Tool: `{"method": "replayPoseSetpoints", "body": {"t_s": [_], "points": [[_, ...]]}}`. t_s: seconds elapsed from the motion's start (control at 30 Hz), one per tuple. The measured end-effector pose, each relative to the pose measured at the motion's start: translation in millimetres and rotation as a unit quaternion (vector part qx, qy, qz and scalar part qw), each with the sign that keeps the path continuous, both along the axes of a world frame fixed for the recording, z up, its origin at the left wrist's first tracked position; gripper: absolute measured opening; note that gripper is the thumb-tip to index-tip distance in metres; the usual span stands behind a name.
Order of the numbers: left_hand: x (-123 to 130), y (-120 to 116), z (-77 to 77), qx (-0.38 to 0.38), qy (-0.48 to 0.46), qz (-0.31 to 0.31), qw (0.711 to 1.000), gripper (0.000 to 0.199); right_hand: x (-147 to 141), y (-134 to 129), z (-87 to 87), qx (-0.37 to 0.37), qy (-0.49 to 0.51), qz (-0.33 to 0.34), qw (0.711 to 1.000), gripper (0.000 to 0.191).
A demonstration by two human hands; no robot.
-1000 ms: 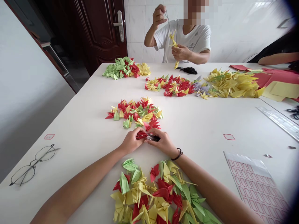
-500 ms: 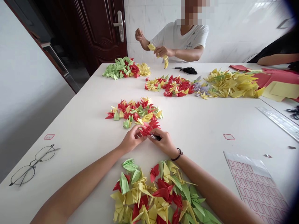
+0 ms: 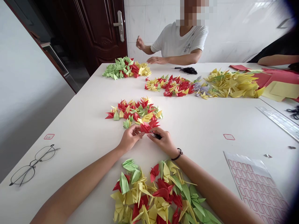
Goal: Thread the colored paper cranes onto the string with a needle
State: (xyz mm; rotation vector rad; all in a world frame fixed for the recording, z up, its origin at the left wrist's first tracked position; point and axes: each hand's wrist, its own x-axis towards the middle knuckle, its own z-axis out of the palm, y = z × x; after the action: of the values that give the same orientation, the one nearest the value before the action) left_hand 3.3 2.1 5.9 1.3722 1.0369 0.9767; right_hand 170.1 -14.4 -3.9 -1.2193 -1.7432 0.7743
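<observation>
Over the middle of the table, my left hand (image 3: 130, 138) pinches a red folded paper crane (image 3: 145, 127). My right hand (image 3: 162, 141) is closed around a small black and silver thing (image 3: 156, 136), partly hidden by the fingers; its kind is unclear. The right fingertips are close beside the crane, and I cannot tell whether they touch it. Just beyond my hands lies a mixed pile of red, yellow and green cranes (image 3: 137, 109). Between my forearms, a second loose heap of cranes (image 3: 149, 196) spreads toward me.
Glasses (image 3: 32, 165) rest at left. On the right are a sticker sheet (image 3: 257, 186) and a clear ruler (image 3: 279, 123). Across the table a person in a white shirt (image 3: 179, 43) sits behind more crane piles (image 3: 121, 67), a black tassel (image 3: 188, 70) and coloured paper (image 3: 277, 79).
The red crane in my left hand has shifted and turned slightly. Across the table, the person's yellow strand is out of sight, and one of their hands has lowered to the tabletop.
</observation>
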Motion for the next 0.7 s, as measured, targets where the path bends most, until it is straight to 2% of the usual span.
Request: {"method": "replayPoseSetpoints", "body": {"t_s": [0.37, 0.7], "points": [[-2.0, 1.8, -7.9, 0.043, 0.034, 0.098, 0.994, 0.030, 1.1, -0.3, 1.2, -0.014, 0.006, 0.006, 1.000, 0.026], [-1.2, 0.1, -3.1, 0.051, 0.060, 0.105, 0.991, 0.026, 1.0, -0.2, 4.9, -0.017, -0.018, 0.017, 1.000, 0.028]]}}
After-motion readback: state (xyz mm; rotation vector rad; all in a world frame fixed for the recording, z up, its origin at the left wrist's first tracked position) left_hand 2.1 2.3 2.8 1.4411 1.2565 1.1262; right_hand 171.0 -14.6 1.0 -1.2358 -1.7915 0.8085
